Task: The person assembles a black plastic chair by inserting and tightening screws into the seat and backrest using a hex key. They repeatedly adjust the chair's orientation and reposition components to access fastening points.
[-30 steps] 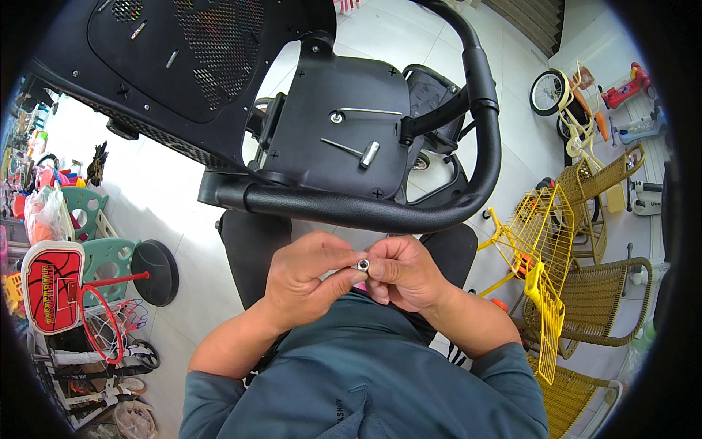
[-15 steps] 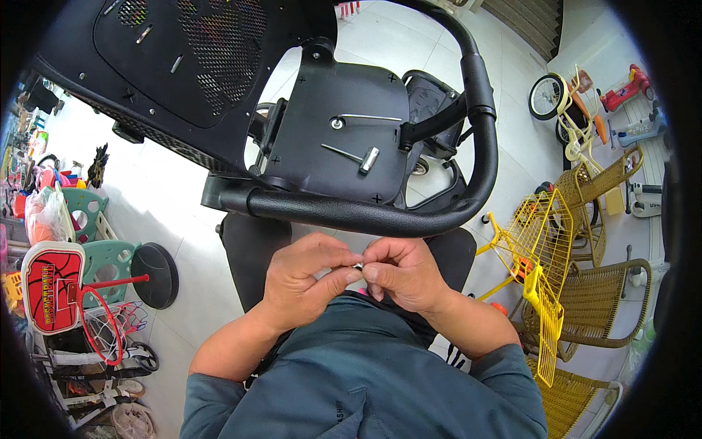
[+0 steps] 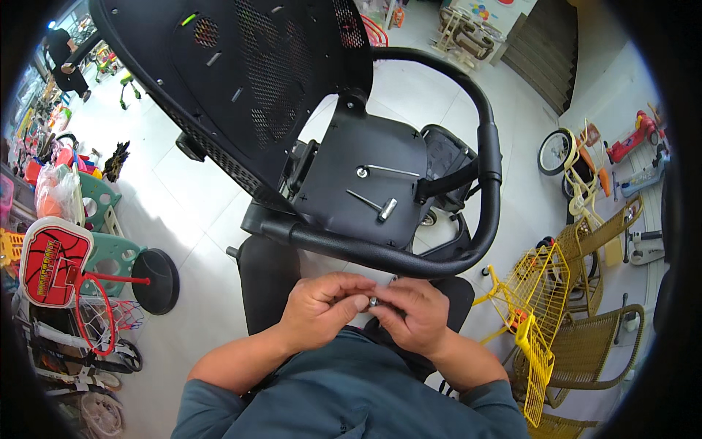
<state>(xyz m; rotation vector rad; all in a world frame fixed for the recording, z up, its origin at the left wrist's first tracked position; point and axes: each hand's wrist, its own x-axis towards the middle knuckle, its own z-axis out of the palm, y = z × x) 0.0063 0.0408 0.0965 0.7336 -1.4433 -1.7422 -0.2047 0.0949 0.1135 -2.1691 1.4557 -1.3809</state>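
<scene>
Hands [image 3: 322, 311] pinch metal piece [image 3: 374, 301]; clear bag [image 3: 71, 192] holds something orange [image 3: 51, 205].

The small metal piece [image 3: 374, 301] at lower centre is silver, the seat [image 3: 387, 186] above it black. At right, the wire basket [image 3: 540, 274] is yellow.

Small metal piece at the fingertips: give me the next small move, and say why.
Probably settle the small metal piece into a pinch of the right hand, freeing the left hand. It sits where both hands' fingertips meet, so both seem occupied with one part, while the hammer-shaped metal tool lies unheld on the black seat.
</scene>
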